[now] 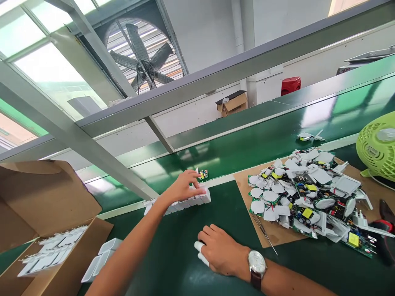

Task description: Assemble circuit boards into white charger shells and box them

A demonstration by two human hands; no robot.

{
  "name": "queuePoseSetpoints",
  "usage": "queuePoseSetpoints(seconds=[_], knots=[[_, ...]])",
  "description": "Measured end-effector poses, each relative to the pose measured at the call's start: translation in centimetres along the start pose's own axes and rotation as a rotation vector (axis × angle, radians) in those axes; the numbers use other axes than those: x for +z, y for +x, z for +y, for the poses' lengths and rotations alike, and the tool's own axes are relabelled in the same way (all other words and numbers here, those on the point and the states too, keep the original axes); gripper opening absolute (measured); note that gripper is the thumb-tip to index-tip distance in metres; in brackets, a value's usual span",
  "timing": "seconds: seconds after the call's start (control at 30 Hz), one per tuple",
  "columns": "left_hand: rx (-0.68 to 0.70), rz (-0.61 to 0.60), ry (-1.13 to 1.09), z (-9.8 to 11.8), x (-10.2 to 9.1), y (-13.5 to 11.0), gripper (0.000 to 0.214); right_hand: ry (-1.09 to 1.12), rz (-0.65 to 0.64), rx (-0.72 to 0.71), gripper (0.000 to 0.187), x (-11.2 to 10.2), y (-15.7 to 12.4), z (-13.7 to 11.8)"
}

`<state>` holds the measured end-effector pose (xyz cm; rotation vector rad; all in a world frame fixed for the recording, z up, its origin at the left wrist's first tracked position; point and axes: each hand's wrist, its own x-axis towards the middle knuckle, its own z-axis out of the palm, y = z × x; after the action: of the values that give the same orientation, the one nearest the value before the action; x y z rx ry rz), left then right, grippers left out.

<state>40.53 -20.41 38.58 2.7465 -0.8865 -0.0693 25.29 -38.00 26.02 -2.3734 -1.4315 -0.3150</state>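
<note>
My left hand (184,187) reaches forward to a row of white plastic casings (188,201) lying along the edge of the green belt (173,246). Its fingers and thumb close on the casing at the row's right end. A small circuit board (203,174) lies just beyond the fingertips. My right hand (217,248), with a watch (256,263) on the wrist, rests knuckles-up on the belt nearer to me. Its fingers are curled, two of them capped in white, and nothing shows in them.
On a cardboard sheet (243,181) to the right lies a pile of circuit boards and white casings (308,197), with tweezers (263,232) at its near edge. A green fan (376,146) and red-handled pliers (384,224) are far right. An open carton (46,246) of casings stands left, with loose casings (101,255) beside it.
</note>
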Motion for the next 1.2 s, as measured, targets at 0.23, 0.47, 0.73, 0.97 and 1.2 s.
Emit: queuePoseSetpoints(seconds=[0.23,0.47,0.73,0.97,1.2], knots=[[-0.22,-0.148,0.009,-3.4,-1.9,7.5,0.053,-0.018,-0.019,-0.024,0.016,0.1,0.3,0.3],[-0.287,-0.319,0.037,-4.9,0.0,9.7,0.045,0.017,-0.016,-0.064,0.023,0.2,0.3,1.2],[-0.264,0.181,-0.108,-2.5,-3.3,7.4,0.062,0.11,0.097,0.042,0.015,-0.1,0.1,1.6],[-0.272,0.236,-0.569,5.1,-2.6,-4.6,0.052,0.818,0.79,0.626,0.037,-2.3,0.2,2.5],[-0.597,-0.101,-0.793,6.3,7.1,-14.1,0.058,1.226,0.491,0.805,0.057,1.2,-0.6,3.0]])
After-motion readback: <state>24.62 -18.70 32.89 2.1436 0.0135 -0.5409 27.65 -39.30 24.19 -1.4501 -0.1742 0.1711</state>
